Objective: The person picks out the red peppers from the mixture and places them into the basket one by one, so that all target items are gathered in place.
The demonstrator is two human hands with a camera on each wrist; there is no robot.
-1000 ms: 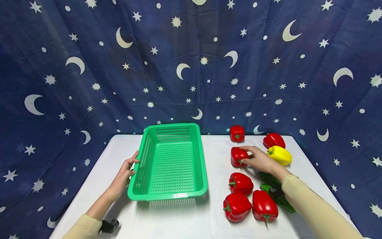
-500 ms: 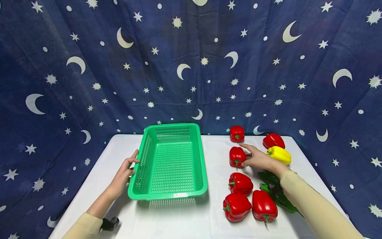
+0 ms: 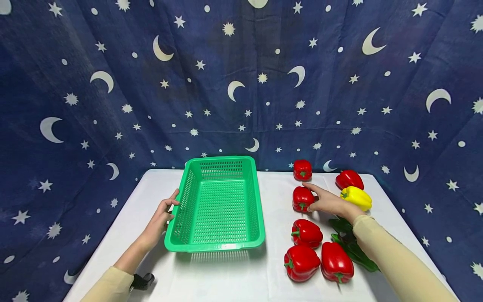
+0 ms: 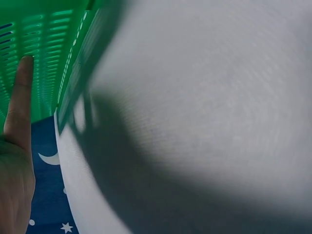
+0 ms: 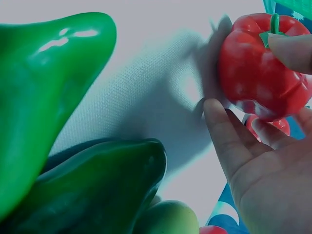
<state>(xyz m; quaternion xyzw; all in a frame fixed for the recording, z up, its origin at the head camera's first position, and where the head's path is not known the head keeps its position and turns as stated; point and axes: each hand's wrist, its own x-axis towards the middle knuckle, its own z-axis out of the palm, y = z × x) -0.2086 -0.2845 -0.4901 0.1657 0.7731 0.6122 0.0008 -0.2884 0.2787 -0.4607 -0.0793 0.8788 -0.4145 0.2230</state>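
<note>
My right hand (image 3: 329, 203) is spread beside a red bell pepper (image 3: 302, 199) on the white table. The thumb (image 5: 295, 51) overlaps the pepper near its green stem in the right wrist view, and the fingers (image 5: 228, 141) reach out fairly straight, the lowest one at the cloth. My left hand (image 3: 157, 222) rests at the left side of a green perforated basket (image 3: 260, 201) with nothing in it. In the left wrist view one straight finger (image 4: 20, 97) lies against the outer slotted wall.
More red peppers (image 3: 301, 263) stand around, with one red pepper (image 3: 302, 170) behind. A yellow pepper (image 3: 356, 198) and dark green peppers (image 3: 352, 247) lie under or beside the right arm. A starry blue curtain (image 3: 241, 84) rises behind the table.
My right hand has loosened around the red pepper, its fingers spreading, then come close to it again. The pepper has shifted slightly left. My left hand and the basket keep their places.
</note>
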